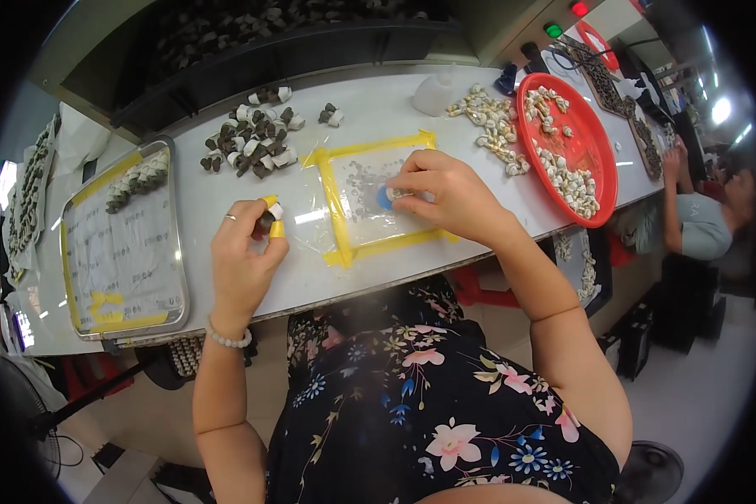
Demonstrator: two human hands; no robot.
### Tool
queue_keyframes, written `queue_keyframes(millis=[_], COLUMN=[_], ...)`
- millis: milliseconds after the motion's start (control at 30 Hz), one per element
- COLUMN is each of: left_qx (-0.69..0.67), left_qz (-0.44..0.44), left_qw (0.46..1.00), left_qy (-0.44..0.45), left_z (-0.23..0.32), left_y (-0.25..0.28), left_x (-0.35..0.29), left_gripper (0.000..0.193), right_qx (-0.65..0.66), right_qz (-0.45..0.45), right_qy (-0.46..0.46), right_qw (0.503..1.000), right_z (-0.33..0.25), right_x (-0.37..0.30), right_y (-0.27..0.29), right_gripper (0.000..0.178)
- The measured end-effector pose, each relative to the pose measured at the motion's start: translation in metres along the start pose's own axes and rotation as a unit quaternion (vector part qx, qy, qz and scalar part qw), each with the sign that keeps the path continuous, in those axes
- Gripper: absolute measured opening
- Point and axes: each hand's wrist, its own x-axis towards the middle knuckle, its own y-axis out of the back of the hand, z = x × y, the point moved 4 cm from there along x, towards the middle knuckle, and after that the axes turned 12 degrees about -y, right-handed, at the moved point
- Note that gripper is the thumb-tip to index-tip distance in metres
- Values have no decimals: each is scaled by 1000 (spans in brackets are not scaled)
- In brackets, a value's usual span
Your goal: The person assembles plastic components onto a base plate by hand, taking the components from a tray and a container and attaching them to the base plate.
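Note:
My left hand (pixel 248 248), with yellow finger covers on thumb and index finger, pinches a small dark-and-white piece (pixel 273 215) above the table. My right hand (pixel 449 197) is closed over a clear sheet (pixel 374 231) that yellow tape frames on the table. Its fingertips are pressed together beside a blue round spot (pixel 385 198); something whitish shows at them, too covered to name. Grey smudges mark the sheet under these fingers. Beyond my left hand lies a pile of similar dark-and-white pieces (pixel 252 143), with a few loose ones (pixel 331 115) beside it.
At left sits a metal tray (pixel 181 260) with a row of pieces (pixel 139 181). A red round tray (pixel 596 160) of small white-and-gold pieces stands right, near a loose heap (pixel 491 126) and a translucent bottle (pixel 433 94). A dark bin (pixel 252 55) is behind. Another person (pixel 701 223) works at far right.

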Motion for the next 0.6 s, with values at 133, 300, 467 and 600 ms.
queue_keyframes(millis=[133,300,467,600], left_qx=[-301,-574,-642,-677], left_qz=[135,132,102,84], left_qw=[941,787,728,696], left_qy=[80,182,218,224], left_z=[1,19,26,24], left_y=[-24,-61,-84,-90], left_x=[-17,-23,-23,-21], left_gripper=[21,19,21,25], right_qx=[-10,23,56,158], right_qz=[-16,2,15,2], right_qy=[-5,-18,-28,-64], right_qw=[1000,1000,998,985], right_z=[1,2,1,-2], right_x=[2,2,0,-2], right_y=[-3,0,1,4], right_gripper=[23,23,22,22])
